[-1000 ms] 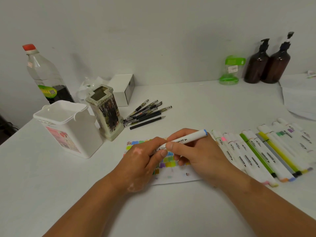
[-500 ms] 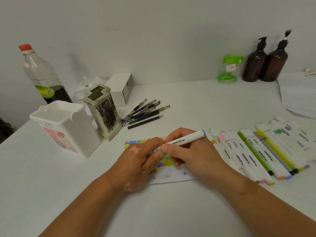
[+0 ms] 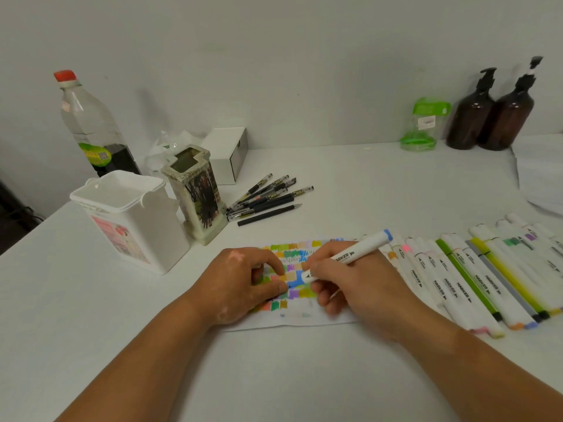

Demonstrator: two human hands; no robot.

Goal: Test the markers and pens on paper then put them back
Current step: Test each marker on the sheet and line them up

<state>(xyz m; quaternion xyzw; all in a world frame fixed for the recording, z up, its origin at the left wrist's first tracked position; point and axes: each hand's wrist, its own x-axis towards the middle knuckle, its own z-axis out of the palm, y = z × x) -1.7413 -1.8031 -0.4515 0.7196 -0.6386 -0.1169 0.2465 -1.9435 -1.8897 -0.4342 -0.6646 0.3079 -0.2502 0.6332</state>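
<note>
A white marker (image 3: 359, 249) with a blue end cap is gripped in my right hand (image 3: 362, 287), its lower tip down on the paper (image 3: 300, 318) beside a blue patch. The paper is covered in coloured swatches. My left hand (image 3: 240, 284) rests on the paper's left part with fingers curled and thumb near the forefinger; anything inside them is hidden. A row of several white markers (image 3: 463, 281) lies to the right. Several black pens (image 3: 268, 199) lie behind the paper.
A patterned pen holder (image 3: 198, 190) and a white lidded tub (image 3: 131, 214) stand at the left, with a plastic bottle (image 3: 88, 123) and white box (image 3: 228, 150) behind. Two brown pump bottles (image 3: 487, 117), a green container (image 3: 425, 123) and stacked white paper (image 3: 539, 175) sit at the back right.
My hands were joined at the marker's lower end; now the left hand has drawn away to the left and the marker's tip has dropped onto the paper.
</note>
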